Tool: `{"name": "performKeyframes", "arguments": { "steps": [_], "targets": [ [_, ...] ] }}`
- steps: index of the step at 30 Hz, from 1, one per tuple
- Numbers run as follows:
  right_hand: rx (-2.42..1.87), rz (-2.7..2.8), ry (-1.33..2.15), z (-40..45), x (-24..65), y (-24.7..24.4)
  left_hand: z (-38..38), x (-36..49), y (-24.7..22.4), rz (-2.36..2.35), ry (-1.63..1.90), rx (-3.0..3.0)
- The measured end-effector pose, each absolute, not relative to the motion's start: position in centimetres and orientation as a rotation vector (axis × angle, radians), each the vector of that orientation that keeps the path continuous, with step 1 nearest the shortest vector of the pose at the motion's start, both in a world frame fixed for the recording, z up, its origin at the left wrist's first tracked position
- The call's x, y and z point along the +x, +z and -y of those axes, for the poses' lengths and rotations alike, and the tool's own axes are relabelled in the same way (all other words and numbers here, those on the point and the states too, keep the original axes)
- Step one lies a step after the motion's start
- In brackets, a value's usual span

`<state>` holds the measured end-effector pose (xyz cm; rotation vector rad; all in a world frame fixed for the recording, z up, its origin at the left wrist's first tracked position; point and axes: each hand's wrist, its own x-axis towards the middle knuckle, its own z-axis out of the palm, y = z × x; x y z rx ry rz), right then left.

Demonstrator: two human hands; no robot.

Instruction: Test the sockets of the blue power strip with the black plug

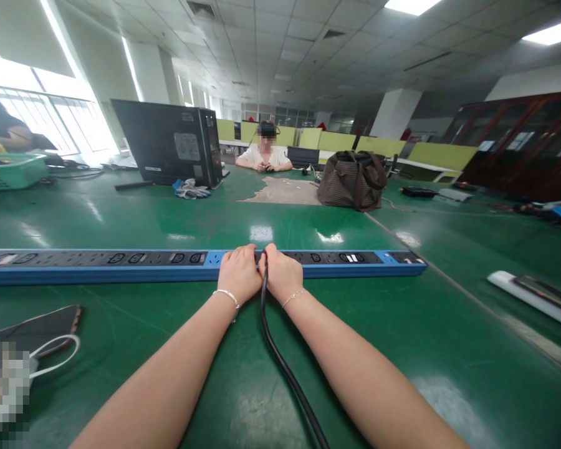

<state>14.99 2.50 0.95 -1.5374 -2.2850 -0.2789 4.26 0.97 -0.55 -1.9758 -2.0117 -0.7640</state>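
A long blue power strip (pixel 140 274) with a row of black sockets lies across the green table. My left hand (pixel 239 272) is closed over the strip near its middle, fingers curled on the far side and partly hidden. Right beside it, my right hand (pixel 283 272) grips the end of a black power cord (pixel 280 358) at the sockets. The thumbs nearly meet over that end, so the plug itself is covered and I cannot tell how deep it sits. From there the cord runs down towards me between my forearms.
A black computer case (pixel 168 140) stands at the back left, with gloves (pixel 191 189) beside it. A brown bag (pixel 353 179) is at the back. Another person (pixel 264 153) sits across the table. A green basket (pixel 14 171), a phone (pixel 32 330) and a white device (pixel 533 296) lie around.
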Motion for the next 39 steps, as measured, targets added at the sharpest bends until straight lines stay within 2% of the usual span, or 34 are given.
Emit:
{"name": "performKeyframes", "arguments": {
  "steps": [15, 24, 30, 39],
  "targets": [
    [-1.541, 2.437, -0.168, -1.7, 18.0, 1.4, -0.4, 4.3, -0.6, 1.983, -0.762, -2.053],
    [-1.399, 2.400, -0.137, -2.3, 23.1, -0.2, 0.2, 4.6, 0.5, 1.724, -0.776, -2.136],
    [-1.405, 2.089, -0.163, -4.0, 24.4, 0.6, -0.1, 5.1, 0.9, 1.823, -0.681, -2.102],
    [-1.325, 2.228, -0.176, -4.9, 23.9, -1.4, -1.5, 4.4, 1.7, 2.039, -0.621, -2.232]
  ]
}}
